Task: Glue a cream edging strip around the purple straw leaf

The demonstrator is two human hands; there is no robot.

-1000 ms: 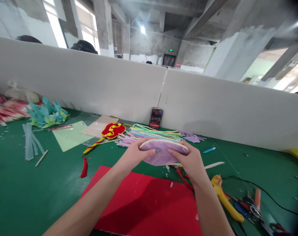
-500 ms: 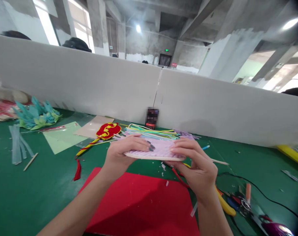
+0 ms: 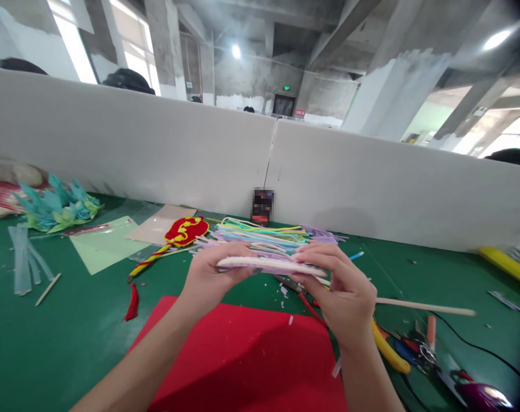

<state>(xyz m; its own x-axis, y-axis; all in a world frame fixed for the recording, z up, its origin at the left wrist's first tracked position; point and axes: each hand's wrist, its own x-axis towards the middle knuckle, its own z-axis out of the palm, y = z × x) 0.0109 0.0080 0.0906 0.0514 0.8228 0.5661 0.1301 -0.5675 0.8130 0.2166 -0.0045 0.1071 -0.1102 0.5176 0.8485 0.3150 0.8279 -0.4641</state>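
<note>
A thin, flat lilac fan [image 3: 268,265] with a fuzzy surface and a pale rim is held almost edge-on above the table. My left hand [image 3: 219,272] is closed on its left end, and my right hand [image 3: 343,286] pinches the right end between thumb and fingers. A pale wooden stick [image 3: 427,306] juts out to the right from behind my right hand, seemingly the fan's handle. Just beyond the fan lie pastel pipe cleaners [image 3: 260,232]. Below my hands is a red sheet [image 3: 242,355]. Red-handled pliers [image 3: 309,306] are partly hidden by my right hand.
A red and yellow fan [image 3: 186,230] with a tassel lies left of centre, near a pale green sheet [image 3: 103,243] and glue sticks [image 3: 23,260]. Teal paper foliage [image 3: 56,203] stands far left. Several tools [image 3: 423,349] lie at right. A white partition [image 3: 157,143] runs behind.
The fan has tilted from showing its lilac face to nearly edge-on. More of the wooden stick now extends to the right. Both hands keep their hold.
</note>
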